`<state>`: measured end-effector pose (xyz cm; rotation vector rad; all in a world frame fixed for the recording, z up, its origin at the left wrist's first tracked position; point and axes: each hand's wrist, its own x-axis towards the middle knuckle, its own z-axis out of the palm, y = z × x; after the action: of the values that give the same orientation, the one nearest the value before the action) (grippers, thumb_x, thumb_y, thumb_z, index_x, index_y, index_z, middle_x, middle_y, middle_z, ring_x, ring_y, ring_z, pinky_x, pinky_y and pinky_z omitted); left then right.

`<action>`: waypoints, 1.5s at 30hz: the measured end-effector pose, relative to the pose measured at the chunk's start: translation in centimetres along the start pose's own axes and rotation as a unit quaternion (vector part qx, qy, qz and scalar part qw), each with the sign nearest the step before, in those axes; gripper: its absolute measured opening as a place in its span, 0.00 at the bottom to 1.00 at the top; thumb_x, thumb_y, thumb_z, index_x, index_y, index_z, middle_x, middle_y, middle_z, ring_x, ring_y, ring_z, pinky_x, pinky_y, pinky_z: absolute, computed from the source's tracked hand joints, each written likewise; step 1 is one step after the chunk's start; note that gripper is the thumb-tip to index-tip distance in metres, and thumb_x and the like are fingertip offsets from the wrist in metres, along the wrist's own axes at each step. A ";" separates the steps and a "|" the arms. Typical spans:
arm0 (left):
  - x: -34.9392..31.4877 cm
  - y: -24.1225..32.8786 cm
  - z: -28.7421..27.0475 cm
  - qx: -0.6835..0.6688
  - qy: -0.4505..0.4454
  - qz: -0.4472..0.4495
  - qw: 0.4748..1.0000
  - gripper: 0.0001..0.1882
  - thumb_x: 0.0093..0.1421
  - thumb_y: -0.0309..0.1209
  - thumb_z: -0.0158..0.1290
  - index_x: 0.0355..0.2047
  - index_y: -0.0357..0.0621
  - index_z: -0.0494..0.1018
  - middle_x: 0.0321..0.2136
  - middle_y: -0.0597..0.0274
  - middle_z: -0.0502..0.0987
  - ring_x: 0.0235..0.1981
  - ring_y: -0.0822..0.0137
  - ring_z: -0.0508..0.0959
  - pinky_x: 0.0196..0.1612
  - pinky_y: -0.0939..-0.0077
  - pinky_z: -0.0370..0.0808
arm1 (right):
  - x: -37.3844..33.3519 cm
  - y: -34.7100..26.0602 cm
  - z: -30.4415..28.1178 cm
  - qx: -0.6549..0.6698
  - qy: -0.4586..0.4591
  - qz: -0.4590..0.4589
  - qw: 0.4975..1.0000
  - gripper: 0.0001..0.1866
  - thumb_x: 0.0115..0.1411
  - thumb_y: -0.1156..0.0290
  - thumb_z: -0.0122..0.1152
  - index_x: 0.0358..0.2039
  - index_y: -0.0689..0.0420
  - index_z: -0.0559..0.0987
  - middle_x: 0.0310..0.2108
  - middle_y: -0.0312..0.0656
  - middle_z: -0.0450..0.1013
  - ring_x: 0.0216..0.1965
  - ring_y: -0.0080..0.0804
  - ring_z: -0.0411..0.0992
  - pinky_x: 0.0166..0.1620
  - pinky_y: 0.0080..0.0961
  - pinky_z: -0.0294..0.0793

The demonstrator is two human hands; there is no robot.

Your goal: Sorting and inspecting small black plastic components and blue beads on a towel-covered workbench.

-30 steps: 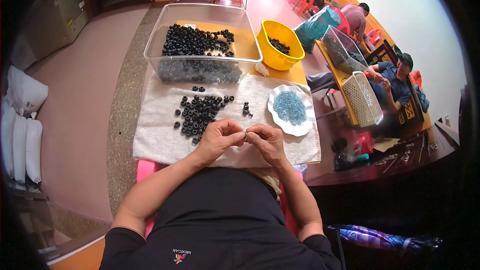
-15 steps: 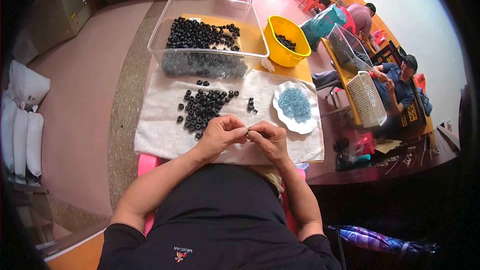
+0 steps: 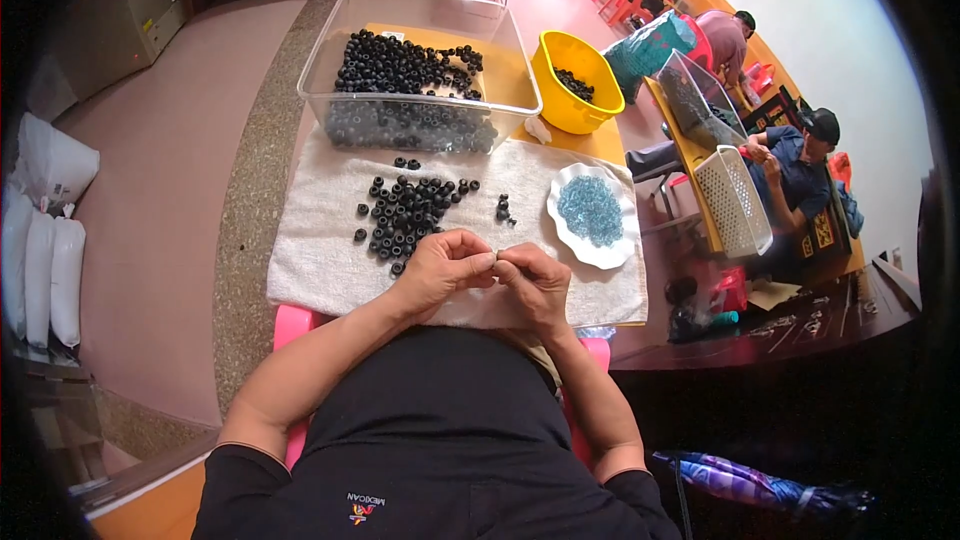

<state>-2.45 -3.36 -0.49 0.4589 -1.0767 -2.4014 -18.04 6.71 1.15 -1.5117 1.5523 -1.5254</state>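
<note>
My left hand (image 3: 447, 268) and my right hand (image 3: 536, 285) meet above the near part of a white towel (image 3: 320, 275). Thumb and fingers are pinched on both sides around something tiny, mostly hidden by the fingertips; its kind does not show. Just beyond my left hand lies a loose heap of round black pieces with holes (image 3: 408, 212). A few smaller black pieces (image 3: 504, 208) sit apart, between that heap and a scalloped white plate (image 3: 562, 225). Small clear bluish pieces (image 3: 590, 210) cover the middle of the plate, to the right of my right hand.
Beyond the towel stands a clear plastic bin (image 3: 420, 110) with many black pieces, beside a yellow tub (image 3: 580, 118) holding more. At the right, a person (image 3: 800, 165) sits by a white perforated basket (image 3: 733, 202). White sacks (image 3: 68, 280) stand on the far left.
Both hands stay together in nearly the same place, with the right hand's fingers slightly shifted. The seated person at the right has the head bent lower.
</note>
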 end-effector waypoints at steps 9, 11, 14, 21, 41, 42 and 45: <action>-0.3 0.4 0.2 -0.063 0.012 -0.012 0.998 0.07 0.62 0.27 0.56 0.38 0.36 0.73 0.35 0.61 0.77 0.37 0.68 0.80 0.43 0.74 0.80 | -0.2 -0.1 1.6 -0.123 0.037 -0.113 0.985 0.10 0.56 0.79 0.64 0.40 0.62 0.80 0.34 0.46 0.75 0.32 0.32 0.75 0.34 0.22 0.75; -0.5 0.5 0.4 -0.070 0.011 -0.004 0.998 0.06 0.62 0.26 0.56 0.38 0.37 0.73 0.35 0.61 0.77 0.37 0.69 0.79 0.43 0.73 0.80 | -0.3 -0.9 1.7 -0.143 0.027 -0.103 0.984 0.11 0.56 0.79 0.64 0.41 0.61 0.80 0.34 0.47 0.75 0.32 0.33 0.75 0.34 0.24 0.75; -0.4 0.3 0.2 -0.072 0.004 0.005 0.997 0.05 0.62 0.26 0.56 0.37 0.38 0.73 0.35 0.61 0.77 0.36 0.69 0.79 0.43 0.73 0.80 | 0.0 -1.3 1.3 -0.175 0.003 -0.101 0.979 0.12 0.56 0.78 0.64 0.42 0.61 0.79 0.34 0.47 0.75 0.32 0.34 0.75 0.34 0.25 0.75; -0.3 0.0 0.1 -0.005 -0.005 0.002 1.000 0.05 0.61 0.25 0.57 0.37 0.40 0.74 0.33 0.62 0.77 0.34 0.70 0.79 0.40 0.75 0.79 | 1.9 -0.8 -2.6 -0.059 -0.144 0.045 0.987 0.13 0.56 0.80 0.64 0.43 0.63 0.79 0.34 0.46 0.74 0.32 0.27 0.73 0.34 0.20 0.71; -0.5 0.1 0.4 -0.019 0.030 -0.006 0.999 0.07 0.59 0.24 0.59 0.37 0.38 0.73 0.32 0.61 0.77 0.32 0.70 0.78 0.39 0.75 0.78 | 5.3 1.6 -2.4 -0.441 -0.079 -0.090 0.889 0.04 0.55 0.72 0.61 0.29 0.57 0.80 0.34 0.43 0.77 0.33 0.44 0.77 0.37 0.34 0.76; -0.5 0.1 0.4 -0.019 0.031 -0.005 0.999 0.07 0.59 0.24 0.59 0.37 0.38 0.73 0.32 0.61 0.77 0.32 0.70 0.78 0.39 0.75 0.78 | 5.3 1.4 -2.4 -0.437 -0.093 -0.104 0.889 0.03 0.55 0.72 0.61 0.29 0.57 0.80 0.34 0.42 0.77 0.33 0.43 0.77 0.37 0.34 0.76; -0.5 0.1 0.3 -0.026 0.027 -0.004 0.999 0.07 0.59 0.24 0.59 0.37 0.38 0.73 0.32 0.61 0.77 0.32 0.70 0.78 0.39 0.75 0.78 | 5.4 0.5 -2.3 -0.403 -0.100 -0.125 0.901 0.03 0.55 0.72 0.60 0.30 0.56 0.80 0.34 0.42 0.76 0.33 0.42 0.77 0.37 0.33 0.76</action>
<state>-2.13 -2.95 -0.17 0.5065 -0.9885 -2.4034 -21.69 2.59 3.13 -2.2965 2.0446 -0.7914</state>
